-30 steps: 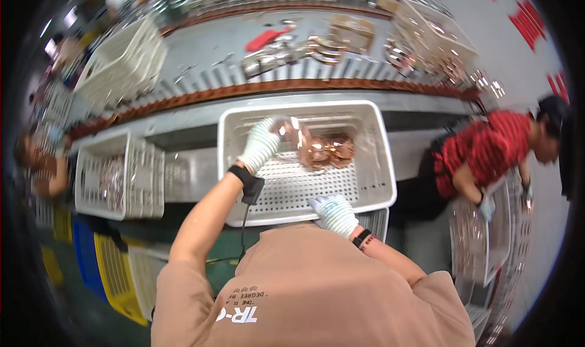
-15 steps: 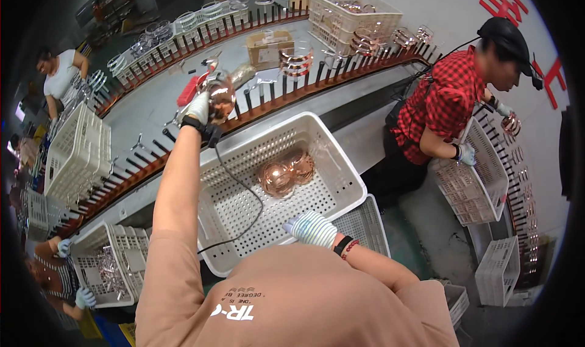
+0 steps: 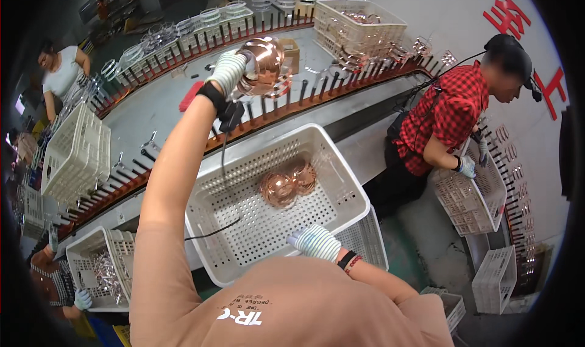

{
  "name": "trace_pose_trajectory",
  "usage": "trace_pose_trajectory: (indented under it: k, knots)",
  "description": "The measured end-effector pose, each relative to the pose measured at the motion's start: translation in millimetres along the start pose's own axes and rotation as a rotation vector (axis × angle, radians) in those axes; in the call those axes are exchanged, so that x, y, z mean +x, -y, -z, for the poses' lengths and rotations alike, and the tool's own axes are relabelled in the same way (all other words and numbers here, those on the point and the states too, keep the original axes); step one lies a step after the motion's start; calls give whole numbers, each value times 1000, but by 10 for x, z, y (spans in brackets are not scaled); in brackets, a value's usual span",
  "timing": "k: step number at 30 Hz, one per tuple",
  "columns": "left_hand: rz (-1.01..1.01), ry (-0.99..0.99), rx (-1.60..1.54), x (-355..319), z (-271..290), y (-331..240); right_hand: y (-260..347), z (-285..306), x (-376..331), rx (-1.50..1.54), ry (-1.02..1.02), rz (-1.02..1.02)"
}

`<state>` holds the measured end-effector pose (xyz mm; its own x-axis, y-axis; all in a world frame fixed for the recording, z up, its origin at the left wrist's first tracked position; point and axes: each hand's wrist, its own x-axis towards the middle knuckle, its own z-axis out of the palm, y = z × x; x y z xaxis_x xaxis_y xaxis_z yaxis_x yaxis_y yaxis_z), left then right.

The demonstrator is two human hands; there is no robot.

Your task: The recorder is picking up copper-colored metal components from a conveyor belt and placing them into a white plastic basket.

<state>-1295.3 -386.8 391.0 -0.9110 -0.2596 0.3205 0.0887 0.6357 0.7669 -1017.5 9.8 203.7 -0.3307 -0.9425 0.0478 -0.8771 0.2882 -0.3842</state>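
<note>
My left hand (image 3: 228, 72), in a striped glove, is closed on a shiny copper-coloured ringed metal piece (image 3: 267, 61), raised over the rack of upright pegs on the far side. Below it stands a white perforated basket (image 3: 207, 228). Two rounded clusters of copper-coloured ringed pieces (image 3: 279, 189) lie inside. At the basket's near rim is my right hand (image 3: 317, 242), also gloved, its fingers closed over the edge, partly hidden. A black device (image 3: 230, 116) hangs at my left wrist, and its cable crosses the basket.
A curved brown rail (image 3: 286, 108) of dark pegs runs behind the basket. A red object (image 3: 190, 96) and a cardboard box (image 3: 290, 55) lie beyond it. At right, a person in a checked shirt (image 3: 436, 115) handles another basket (image 3: 466, 203). Two people work at left near white baskets (image 3: 76, 149).
My left hand has moved right and upward with the copper-coloured piece, which now covers part of the cardboard box. My right hand stays at the basket's rim.
</note>
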Motion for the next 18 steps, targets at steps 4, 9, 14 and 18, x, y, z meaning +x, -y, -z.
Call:
trace_pose_trajectory:
  k: [4, 9, 14, 18]
  knots:
    - [178, 421, -39, 479, -474, 377, -14, 42, -42, -19, -91, -44]
    - [771, 496, -561, 325, -300, 878, -96, -52, -35, 22, -116, -8]
    - [-39, 151, 586, 168, 108, 505, -125, 4, -21, 143, -148, -12]
    - [-255, 14, 46, 56, -247, -773, -177, 61, -40, 104, -103, 0]
